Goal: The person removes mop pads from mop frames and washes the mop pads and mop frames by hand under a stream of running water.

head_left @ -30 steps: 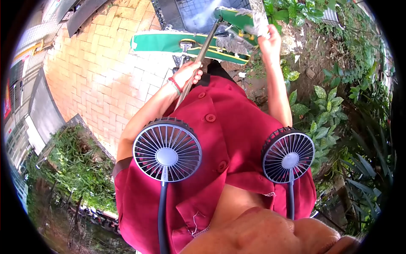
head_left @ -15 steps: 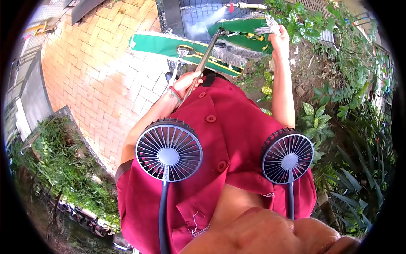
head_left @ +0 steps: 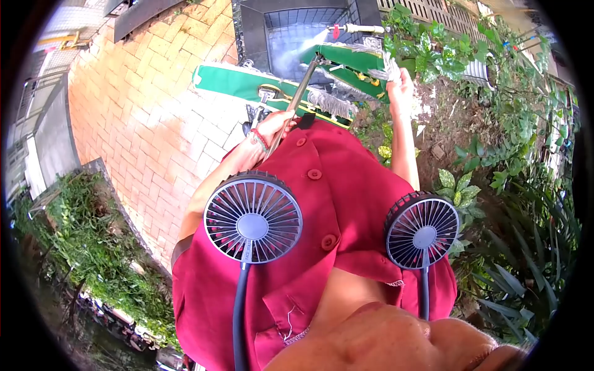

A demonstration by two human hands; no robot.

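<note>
My left hand, with a red bracelet at the wrist, is wrapped round a metal pole that slants up from my body. At the pole's far end is a green mop head with grey fringe, tilted over the basin. My right hand is closed on the whitish fringe at its right end. Nearer to me, another green mop head with grey fringe lies across, behind the pole. Water sprays from a tap with a red part.
A dark-rimmed basin with a tiled inside stands ahead. Brick paving spreads on the left, with grass lower down. Leafy plants and soil are on the right. Two small fans hang before my chest.
The mop head under the spray has swung open at its right end and tilted, with my right hand still on its fringe. The view has shifted, showing more of the basin and tap.
</note>
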